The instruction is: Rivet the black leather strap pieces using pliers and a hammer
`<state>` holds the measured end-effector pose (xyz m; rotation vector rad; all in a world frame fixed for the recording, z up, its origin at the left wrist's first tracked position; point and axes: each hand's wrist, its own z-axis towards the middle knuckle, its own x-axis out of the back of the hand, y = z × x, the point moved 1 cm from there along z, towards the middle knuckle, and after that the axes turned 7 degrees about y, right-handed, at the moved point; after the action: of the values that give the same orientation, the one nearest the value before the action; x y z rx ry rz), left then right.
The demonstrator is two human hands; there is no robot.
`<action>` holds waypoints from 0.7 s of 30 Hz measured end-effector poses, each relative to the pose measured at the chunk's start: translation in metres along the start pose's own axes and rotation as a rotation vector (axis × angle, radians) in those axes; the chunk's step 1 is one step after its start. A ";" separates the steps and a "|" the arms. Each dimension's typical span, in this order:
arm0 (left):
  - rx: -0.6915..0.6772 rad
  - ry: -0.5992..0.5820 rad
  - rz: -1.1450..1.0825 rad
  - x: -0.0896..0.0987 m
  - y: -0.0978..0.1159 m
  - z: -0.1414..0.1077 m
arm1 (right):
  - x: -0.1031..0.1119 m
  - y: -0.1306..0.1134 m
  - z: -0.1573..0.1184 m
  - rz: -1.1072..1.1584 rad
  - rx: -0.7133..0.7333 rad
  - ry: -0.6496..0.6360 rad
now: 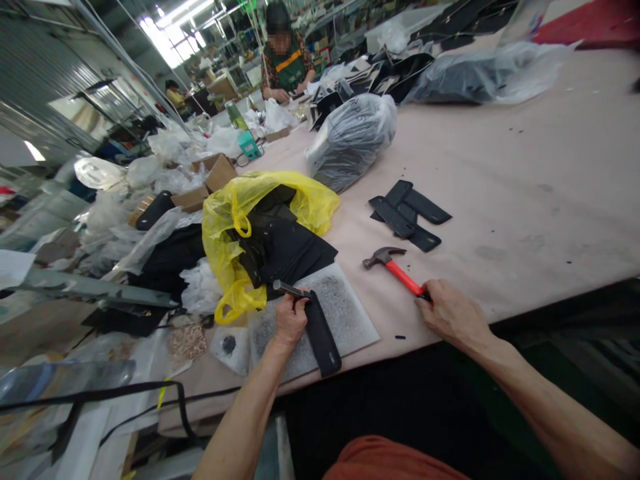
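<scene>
My left hand [291, 319] is closed around a metal punch [286, 289], whose tip rests at the upper end of a black strap-like piece [321, 337]. That piece lies on a white, speckled board [345, 303] at the table's near edge. My right hand [453, 312] grips the end of a claw hammer [400, 272] with a red handle. The hammer's head is over the table, to the right of the board. Beyond it, several similar black pieces [407, 213] lie in a loose pile.
A yellow plastic bag [225, 227] with black sheets [293, 250] stands behind the board. Wrapped bundles [355, 137] lie farther back on the table [525, 180]. Small metal bits [187, 340] sit at the left. Another person [287, 63] works at the far end.
</scene>
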<state>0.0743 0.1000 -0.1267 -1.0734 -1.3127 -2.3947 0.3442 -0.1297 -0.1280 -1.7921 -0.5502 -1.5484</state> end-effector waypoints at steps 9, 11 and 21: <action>-0.047 -0.002 0.007 -0.002 0.002 -0.002 | 0.020 -0.009 0.000 1.098 -0.415 -0.647; -0.037 0.001 -0.010 -0.003 0.001 -0.003 | 0.017 -0.019 -0.010 1.224 -0.536 -0.691; -0.043 -0.006 0.021 -0.004 0.000 -0.004 | 0.161 -0.120 0.002 0.858 0.163 0.215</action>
<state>0.0754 0.0959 -0.1310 -1.1008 -1.2510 -2.4169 0.2921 -0.0674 0.0561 -1.4182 0.1936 -1.0244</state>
